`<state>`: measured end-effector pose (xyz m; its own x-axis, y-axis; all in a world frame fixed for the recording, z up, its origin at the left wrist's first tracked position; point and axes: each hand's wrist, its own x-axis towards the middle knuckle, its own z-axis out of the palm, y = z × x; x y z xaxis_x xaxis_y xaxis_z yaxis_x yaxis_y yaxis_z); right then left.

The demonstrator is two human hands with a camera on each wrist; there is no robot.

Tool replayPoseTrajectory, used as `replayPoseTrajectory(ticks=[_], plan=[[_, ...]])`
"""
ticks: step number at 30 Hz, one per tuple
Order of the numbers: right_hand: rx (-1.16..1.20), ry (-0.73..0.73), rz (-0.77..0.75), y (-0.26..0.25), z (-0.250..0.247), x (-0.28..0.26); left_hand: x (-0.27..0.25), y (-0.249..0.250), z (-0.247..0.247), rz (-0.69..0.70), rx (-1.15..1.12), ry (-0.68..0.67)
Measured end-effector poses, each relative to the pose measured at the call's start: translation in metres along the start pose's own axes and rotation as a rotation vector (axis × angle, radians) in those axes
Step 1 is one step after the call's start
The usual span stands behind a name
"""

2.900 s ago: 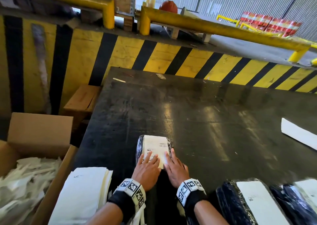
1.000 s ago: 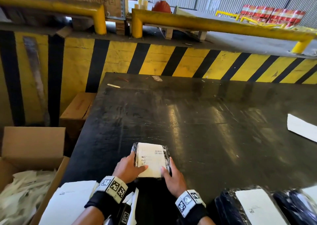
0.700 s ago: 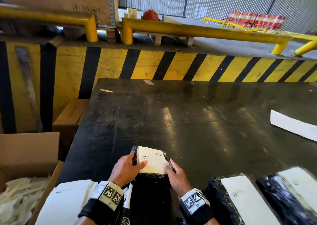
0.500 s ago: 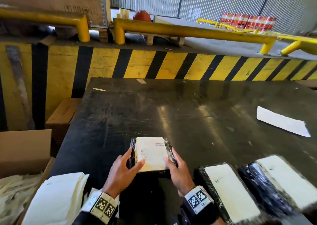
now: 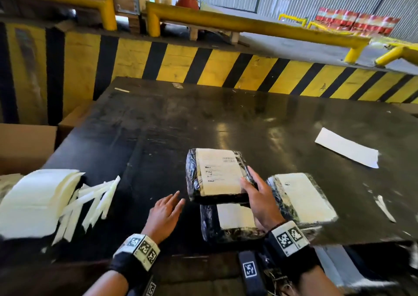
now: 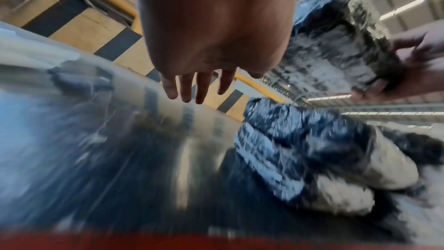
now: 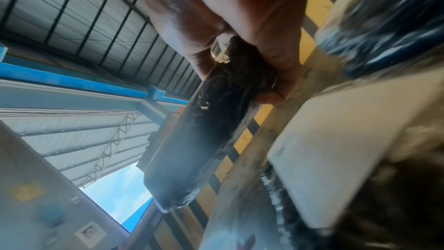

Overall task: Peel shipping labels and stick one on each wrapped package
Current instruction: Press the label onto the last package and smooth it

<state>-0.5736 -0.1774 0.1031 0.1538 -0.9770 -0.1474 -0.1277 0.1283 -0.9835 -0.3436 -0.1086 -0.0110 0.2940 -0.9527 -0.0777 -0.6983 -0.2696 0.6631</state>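
Observation:
A black wrapped package (image 5: pixel 217 176) with a white shipping label (image 5: pixel 218 173) on top hangs above the black table (image 5: pixel 203 119). My right hand (image 5: pixel 257 196) grips its right near corner, thumb on the label; the right wrist view shows the same package (image 7: pixel 204 130) edge-on in the fingers. Under it lies a second labelled package (image 5: pixel 233 223), and a third (image 5: pixel 300 198) sits to the right. My left hand (image 5: pixel 165 212) hovers over the table left of the packages with its fingers (image 6: pixel 187 86) straight and empty. A stack of label sheets (image 5: pixel 34 200) lies at the near left.
Peeled backing strips (image 5: pixel 95 198) fan out beside the label stack. A loose white sheet (image 5: pixel 346 147) lies on the table's right. A cardboard box (image 5: pixel 24 146) stands at the left. A yellow-and-black striped barrier (image 5: pixel 203 65) with yellow rails runs behind the table.
My left hand has let go of the labelled package and drawn back to the left. My right hand alone has carried it right, over the other labelled packages.

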Motion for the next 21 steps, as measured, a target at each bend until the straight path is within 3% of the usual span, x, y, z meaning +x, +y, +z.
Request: replayPoseTrajectory(ticks=[3,5,21], plan=[[-0.069,0.032,0.022,0.011,-0.029,-0.005,-0.018,-0.013,0.032,-0.116,0.321,-0.181],[-0.100,0.040,0.034,0.018,-0.040,-0.007,-0.032,-0.022,0.043,-0.165,0.403,-0.230],[-0.597,-0.158,0.035,0.027,-0.065,-0.005,-0.045,-0.027,0.054,-0.189,0.482,-0.239]])
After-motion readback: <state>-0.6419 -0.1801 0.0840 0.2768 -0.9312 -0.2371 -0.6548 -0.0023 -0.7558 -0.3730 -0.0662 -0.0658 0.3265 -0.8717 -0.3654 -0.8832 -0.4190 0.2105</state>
